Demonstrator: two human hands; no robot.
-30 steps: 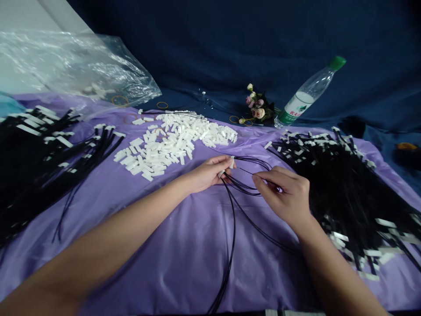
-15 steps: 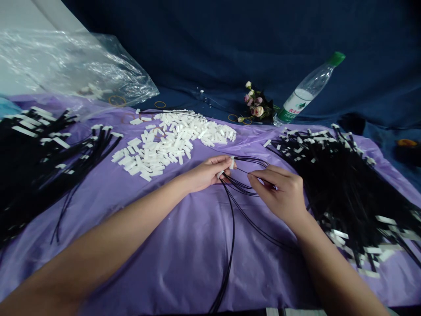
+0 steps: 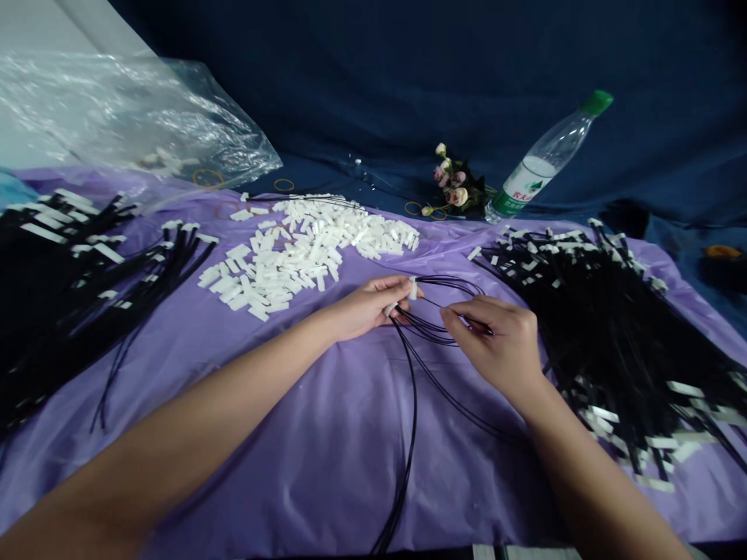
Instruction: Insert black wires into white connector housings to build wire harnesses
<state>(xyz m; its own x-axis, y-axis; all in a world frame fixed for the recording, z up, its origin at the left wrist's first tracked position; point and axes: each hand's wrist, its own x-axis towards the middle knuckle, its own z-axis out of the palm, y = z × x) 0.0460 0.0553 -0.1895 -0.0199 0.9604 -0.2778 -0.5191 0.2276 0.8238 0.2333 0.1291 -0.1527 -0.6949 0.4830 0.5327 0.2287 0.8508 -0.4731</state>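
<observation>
My left hand (image 3: 373, 305) is closed on two white connectors, one the upper white connector (image 3: 414, 288) at the fingertips and the other the lower white connector (image 3: 391, 309) beside the palm. Thin black wires (image 3: 444, 281) run from both of them, some looping right, others hanging down toward the table's front edge. My right hand (image 3: 493, 330) is pinched, thumb against forefinger, around a single thin black wire (image 3: 433, 302) that stretches across to the left hand. The wire's end inside the pinch is hidden.
A heap of white connectors (image 3: 309, 245) lies on the purple cloth (image 3: 327, 451). Bundles of black wires with white ends lie left (image 3: 52, 311) and right (image 3: 612, 327). Behind are a clear plastic bag (image 3: 145, 117), artificial flowers (image 3: 458, 194) and a water bottle (image 3: 534, 175).
Very little differs. The upper connector and its wires have shifted slightly in my left fingers; my right hand keeps its pinch in nearly the same place.
</observation>
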